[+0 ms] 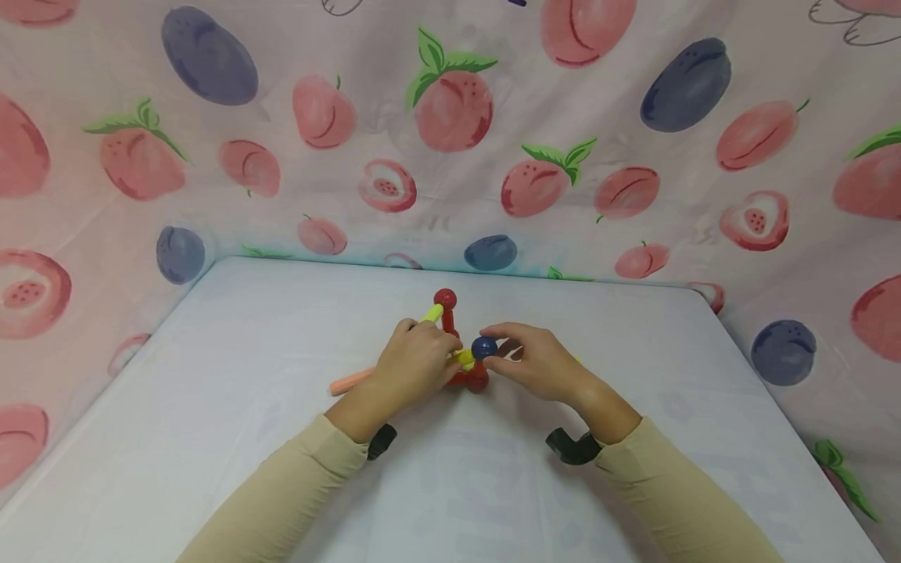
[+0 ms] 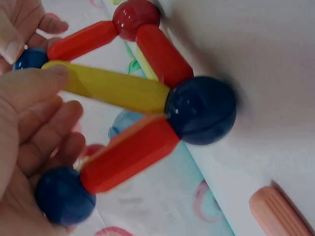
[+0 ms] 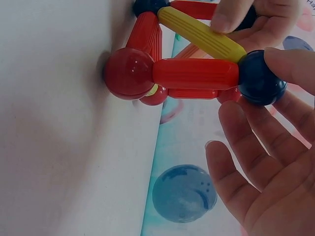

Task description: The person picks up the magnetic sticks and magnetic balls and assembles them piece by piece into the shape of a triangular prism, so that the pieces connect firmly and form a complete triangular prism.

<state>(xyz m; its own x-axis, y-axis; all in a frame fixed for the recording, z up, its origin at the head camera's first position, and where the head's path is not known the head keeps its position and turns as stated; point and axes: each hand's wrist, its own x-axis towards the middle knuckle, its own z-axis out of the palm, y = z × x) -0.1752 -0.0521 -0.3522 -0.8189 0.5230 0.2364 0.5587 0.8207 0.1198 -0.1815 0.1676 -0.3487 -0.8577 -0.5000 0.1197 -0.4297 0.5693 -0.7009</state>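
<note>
A frame built of red and yellow rods with red and blue balls, like a magnetic stick-and-ball toy, stands on the white table. My right hand point(image 1: 538, 361) pinches a blue ball point(image 3: 262, 77) at its upper corner between thumb and fingers. A red rod point(image 3: 196, 72) links that ball to a red ball point(image 3: 129, 73) low on the table. My left hand point(image 1: 415, 356) holds a slanting yellow rod point(image 2: 118, 88), thumb laid along it. Beside its fingers is another blue ball point(image 2: 66, 195). The yellow rod's lower end meets a larger-looking blue ball point(image 2: 202, 110).
An orange-pink rod point(image 1: 352, 381) lies on the table point(image 1: 267, 313) left of the frame. At the back of the frame, a red ball point(image 1: 445, 299) tops a red rod, with a yellow-green rod point(image 1: 432, 313) attached. Fruit-patterned cloth point(image 1: 450, 195) hangs behind the table.
</note>
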